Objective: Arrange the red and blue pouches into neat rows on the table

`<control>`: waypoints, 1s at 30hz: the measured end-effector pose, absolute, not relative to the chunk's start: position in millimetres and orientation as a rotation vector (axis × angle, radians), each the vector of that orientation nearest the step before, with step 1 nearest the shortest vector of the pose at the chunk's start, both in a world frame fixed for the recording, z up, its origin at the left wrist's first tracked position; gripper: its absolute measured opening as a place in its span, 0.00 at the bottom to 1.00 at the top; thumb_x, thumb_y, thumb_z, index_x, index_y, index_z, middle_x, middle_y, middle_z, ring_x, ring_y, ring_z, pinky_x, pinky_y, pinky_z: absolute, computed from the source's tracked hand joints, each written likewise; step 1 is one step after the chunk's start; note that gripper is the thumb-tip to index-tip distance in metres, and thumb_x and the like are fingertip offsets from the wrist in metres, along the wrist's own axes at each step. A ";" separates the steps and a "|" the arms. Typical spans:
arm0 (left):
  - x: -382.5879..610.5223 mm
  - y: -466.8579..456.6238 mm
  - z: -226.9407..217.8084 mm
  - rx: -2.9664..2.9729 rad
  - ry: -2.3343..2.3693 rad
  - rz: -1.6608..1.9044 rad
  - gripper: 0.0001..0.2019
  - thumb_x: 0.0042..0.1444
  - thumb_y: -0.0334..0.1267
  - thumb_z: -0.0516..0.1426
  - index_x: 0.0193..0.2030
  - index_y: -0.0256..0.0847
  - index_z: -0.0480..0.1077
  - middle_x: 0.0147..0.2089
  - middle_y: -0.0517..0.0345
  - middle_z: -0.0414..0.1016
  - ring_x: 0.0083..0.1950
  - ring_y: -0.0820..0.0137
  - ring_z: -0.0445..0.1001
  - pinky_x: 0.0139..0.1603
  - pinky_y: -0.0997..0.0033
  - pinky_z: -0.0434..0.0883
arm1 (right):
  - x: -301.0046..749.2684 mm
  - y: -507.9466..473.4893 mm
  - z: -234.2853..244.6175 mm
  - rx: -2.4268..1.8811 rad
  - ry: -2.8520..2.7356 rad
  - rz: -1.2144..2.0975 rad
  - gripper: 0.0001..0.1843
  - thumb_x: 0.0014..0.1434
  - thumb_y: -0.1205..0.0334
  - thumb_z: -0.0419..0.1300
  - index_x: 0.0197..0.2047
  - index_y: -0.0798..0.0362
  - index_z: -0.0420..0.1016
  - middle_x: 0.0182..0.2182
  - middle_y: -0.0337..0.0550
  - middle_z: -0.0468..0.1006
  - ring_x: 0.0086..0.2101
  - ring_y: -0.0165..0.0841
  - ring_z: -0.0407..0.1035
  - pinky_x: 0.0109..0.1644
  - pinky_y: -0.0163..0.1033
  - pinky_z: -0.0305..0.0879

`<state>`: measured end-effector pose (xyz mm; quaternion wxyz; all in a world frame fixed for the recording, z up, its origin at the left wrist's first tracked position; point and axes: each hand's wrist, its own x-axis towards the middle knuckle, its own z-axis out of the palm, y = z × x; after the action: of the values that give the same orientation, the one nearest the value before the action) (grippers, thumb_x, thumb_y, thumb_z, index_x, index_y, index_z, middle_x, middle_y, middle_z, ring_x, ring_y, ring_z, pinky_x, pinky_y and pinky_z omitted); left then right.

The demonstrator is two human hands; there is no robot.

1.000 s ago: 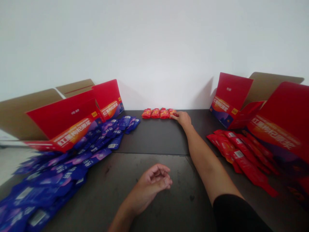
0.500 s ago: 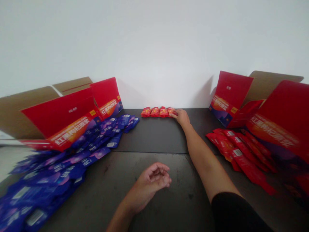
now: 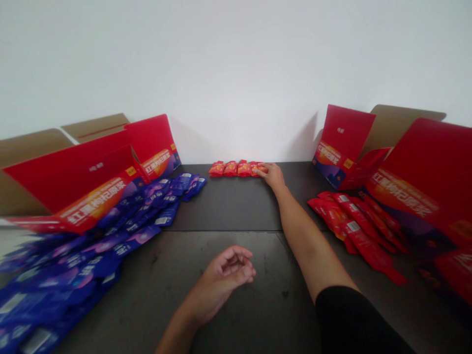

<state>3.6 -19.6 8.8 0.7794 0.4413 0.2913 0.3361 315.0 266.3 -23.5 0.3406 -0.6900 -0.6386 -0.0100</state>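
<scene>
Several small red packets (image 3: 238, 169) lie side by side in a row at the far edge of the dark table (image 3: 232, 209). My right hand (image 3: 273, 176) reaches out to the row, its fingertips on the end packet (image 3: 261, 168). Whether it grips that packet is hard to tell. Nearer me, my left hand (image 3: 230, 269) rests on the tabletop with loosely curled fingers and holds nothing.
A heap of blue sachets (image 3: 92, 260) spreads along the left, below an open red carton (image 3: 73, 189). Long red sachets (image 3: 354, 226) lie on the right, beside further open red cartons (image 3: 344, 142). A white wall (image 3: 236, 73) rises behind the table.
The whole scene has shifted slightly left and up in view. My right hand stays at the end of the packet row, and my left hand stays curled on the table.
</scene>
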 end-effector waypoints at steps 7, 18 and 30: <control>4.5 -17.5 9.4 0.958 0.631 0.726 0.15 0.55 0.40 0.68 0.47 0.40 0.73 0.39 0.56 0.72 0.43 0.70 0.73 0.47 0.67 0.68 | 313.5 262.5 -20.1 -1.791 -1.599 -0.076 0.27 0.61 0.36 0.60 0.54 0.44 0.81 0.52 0.47 0.78 0.48 0.39 0.72 0.53 0.41 0.66; 4.5 -17.9 9.0 0.965 0.630 0.730 0.15 0.56 0.40 0.67 0.48 0.41 0.73 0.39 0.56 0.72 0.42 0.70 0.73 0.47 0.67 0.68 | 315.4 246.2 -8.3 -2.178 -1.507 -0.156 0.28 0.64 0.36 0.54 0.52 0.43 0.83 0.46 0.51 0.82 0.46 0.45 0.73 0.48 0.43 0.65; 4.6 -18.2 11.0 0.966 0.620 0.725 0.14 0.56 0.40 0.67 0.47 0.41 0.73 0.39 0.57 0.72 0.42 0.71 0.73 0.47 0.67 0.68 | 310.8 250.0 -8.0 -2.072 -1.682 -0.136 0.28 0.63 0.35 0.55 0.53 0.43 0.82 0.47 0.50 0.82 0.45 0.42 0.74 0.47 0.42 0.65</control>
<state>4.6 -18.2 11.0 0.7783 0.4469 0.2866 0.3352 310.8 250.0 -8.0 0.2326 -0.7540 -0.6123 -0.0495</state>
